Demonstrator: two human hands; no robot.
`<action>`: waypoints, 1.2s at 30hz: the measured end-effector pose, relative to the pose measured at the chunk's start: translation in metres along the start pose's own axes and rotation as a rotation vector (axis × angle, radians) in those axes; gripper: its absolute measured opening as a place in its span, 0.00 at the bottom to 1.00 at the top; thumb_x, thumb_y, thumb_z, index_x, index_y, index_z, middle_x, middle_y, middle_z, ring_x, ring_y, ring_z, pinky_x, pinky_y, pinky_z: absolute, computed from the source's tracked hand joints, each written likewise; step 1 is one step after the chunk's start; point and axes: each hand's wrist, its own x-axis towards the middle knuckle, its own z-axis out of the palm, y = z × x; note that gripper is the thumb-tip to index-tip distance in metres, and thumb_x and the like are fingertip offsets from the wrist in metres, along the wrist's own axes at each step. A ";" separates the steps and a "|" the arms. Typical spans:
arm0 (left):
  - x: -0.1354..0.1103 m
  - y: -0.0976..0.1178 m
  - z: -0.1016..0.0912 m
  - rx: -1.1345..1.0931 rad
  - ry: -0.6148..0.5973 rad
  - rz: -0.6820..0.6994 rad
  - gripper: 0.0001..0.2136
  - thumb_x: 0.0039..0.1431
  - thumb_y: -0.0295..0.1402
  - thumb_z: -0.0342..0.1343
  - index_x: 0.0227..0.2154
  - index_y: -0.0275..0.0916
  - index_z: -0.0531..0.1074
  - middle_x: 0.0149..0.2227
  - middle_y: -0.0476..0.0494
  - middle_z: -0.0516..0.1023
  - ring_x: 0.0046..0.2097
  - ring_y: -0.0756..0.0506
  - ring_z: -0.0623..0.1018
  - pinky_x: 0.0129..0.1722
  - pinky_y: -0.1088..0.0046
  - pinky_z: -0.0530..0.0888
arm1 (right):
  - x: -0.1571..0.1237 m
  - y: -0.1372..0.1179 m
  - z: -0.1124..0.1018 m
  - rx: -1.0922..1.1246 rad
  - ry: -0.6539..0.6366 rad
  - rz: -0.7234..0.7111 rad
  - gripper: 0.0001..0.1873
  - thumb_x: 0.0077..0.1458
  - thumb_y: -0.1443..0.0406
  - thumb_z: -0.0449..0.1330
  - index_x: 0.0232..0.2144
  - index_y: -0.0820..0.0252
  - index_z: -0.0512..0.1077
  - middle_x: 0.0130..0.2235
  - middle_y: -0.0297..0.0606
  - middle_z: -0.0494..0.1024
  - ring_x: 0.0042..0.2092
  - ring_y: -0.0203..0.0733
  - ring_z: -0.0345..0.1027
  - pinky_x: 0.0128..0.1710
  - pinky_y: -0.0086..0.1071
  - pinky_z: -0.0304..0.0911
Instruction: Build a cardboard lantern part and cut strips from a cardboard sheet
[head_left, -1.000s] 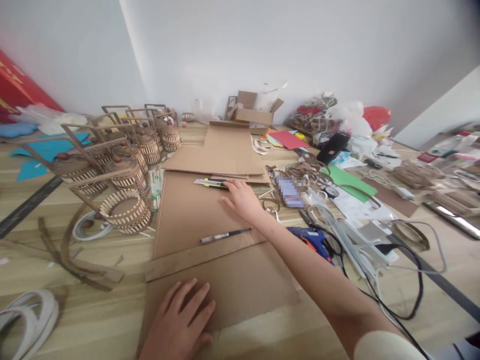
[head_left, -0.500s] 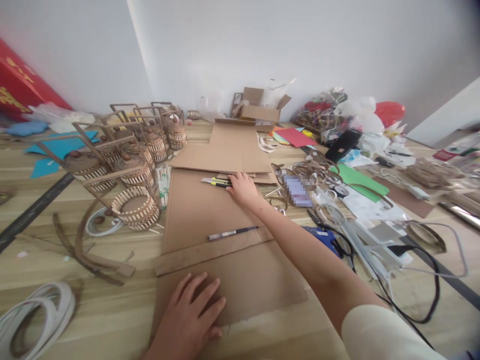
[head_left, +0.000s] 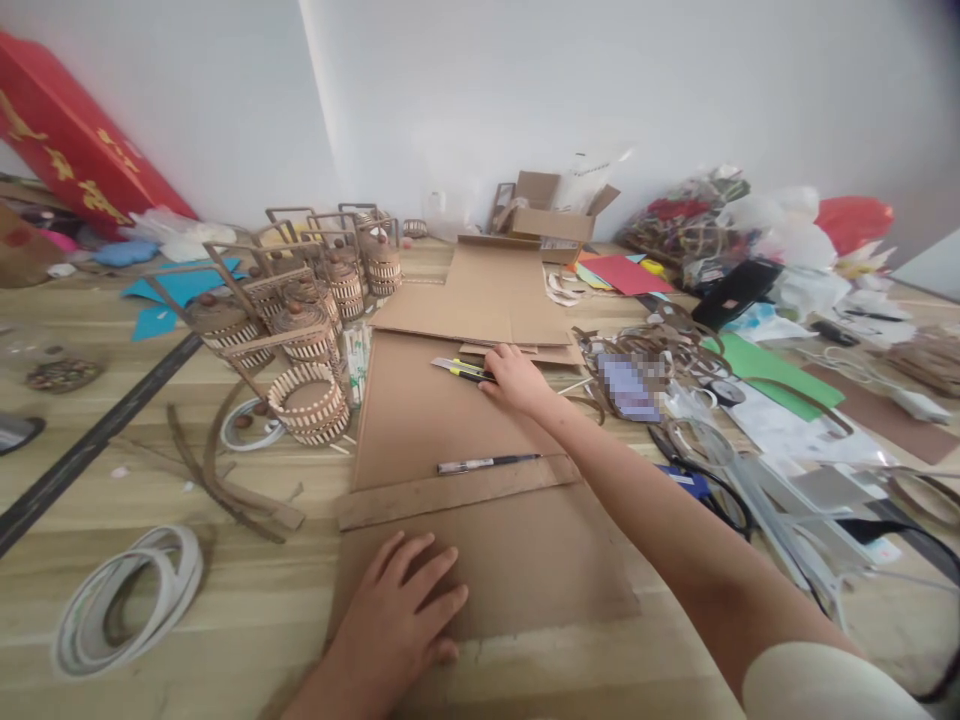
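My right hand [head_left: 517, 378] is closed around the handle end of a yellow-and-black utility knife [head_left: 469, 371]. Its blade sticks out to the left, just above a large brown cardboard sheet [head_left: 420, 395]. With fingers spread, my left hand [head_left: 409, 610] lies on the near part of that sheet. Between the hands, a narrow cardboard strip [head_left: 390, 507] crosses the sheet at a slight slant. A pen [head_left: 487, 464] rests along the strip's upper edge. Beyond the knife, folded cardboard [head_left: 487, 295] covers the far end of the sheet.
Several small woven baskets with handles [head_left: 307, 400] stand at left, near rolls of white tape [head_left: 127, 600] and brown strips [head_left: 225, 480]. Right of the cardboard are tangled brown bands, a phone-like blurred object [head_left: 628, 385], green paper [head_left: 772, 375] and cables. An open carton [head_left: 551, 215] stands at the back.
The view has swung left, so everything appears farther right. The knife has tilted slightly in my right hand, its handle end lower in the picture. My left hand stays on the cardboard.
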 end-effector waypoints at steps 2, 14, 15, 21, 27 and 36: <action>0.001 0.000 -0.003 -0.017 -0.034 0.008 0.23 0.48 0.43 0.69 0.48 0.48 0.75 0.54 0.47 0.77 0.55 0.37 0.70 0.54 0.54 0.68 | -0.001 -0.001 0.002 0.061 -0.023 0.006 0.14 0.53 0.65 0.64 0.43 0.63 0.70 0.46 0.48 0.73 0.49 0.51 0.66 0.49 0.39 0.60; 0.003 -0.001 -0.010 -0.130 -0.087 -0.042 0.20 0.55 0.49 0.62 0.48 0.48 0.75 0.55 0.45 0.77 0.56 0.37 0.71 0.54 0.52 0.71 | -0.086 -0.030 -0.024 0.687 -0.139 0.088 0.18 0.66 0.60 0.45 0.55 0.59 0.58 0.39 0.38 0.77 0.26 0.35 0.71 0.25 0.30 0.66; 0.003 -0.001 -0.012 -0.134 -0.091 -0.045 0.20 0.56 0.49 0.61 0.49 0.48 0.75 0.55 0.45 0.76 0.57 0.37 0.71 0.55 0.53 0.71 | -0.101 -0.034 -0.025 0.954 -0.182 0.136 0.20 0.65 0.57 0.47 0.57 0.57 0.56 0.38 0.37 0.77 0.23 0.34 0.69 0.22 0.30 0.64; 0.007 -0.001 -0.018 -0.149 -0.084 -0.045 0.19 0.57 0.50 0.58 0.47 0.46 0.76 0.55 0.44 0.76 0.56 0.36 0.71 0.54 0.51 0.72 | -0.173 -0.050 -0.010 1.773 -0.232 0.441 0.19 0.56 0.55 0.62 0.47 0.53 0.65 0.31 0.30 0.73 0.18 0.30 0.62 0.15 0.25 0.55; 0.005 -0.002 -0.015 -0.129 -0.045 -0.024 0.19 0.60 0.51 0.55 0.47 0.46 0.76 0.54 0.43 0.76 0.57 0.37 0.69 0.55 0.53 0.70 | -0.182 -0.054 0.004 1.963 -0.152 0.442 0.15 0.51 0.61 0.65 0.41 0.53 0.67 0.32 0.30 0.72 0.19 0.30 0.63 0.16 0.25 0.56; 0.001 -0.001 -0.001 -0.033 -0.038 -0.049 0.16 0.60 0.46 0.59 0.49 0.51 0.75 0.55 0.47 0.76 0.58 0.41 0.69 0.59 0.55 0.65 | -0.191 -0.047 0.008 1.981 -0.176 0.439 0.19 0.49 0.58 0.66 0.43 0.54 0.67 0.33 0.31 0.73 0.19 0.31 0.63 0.16 0.26 0.56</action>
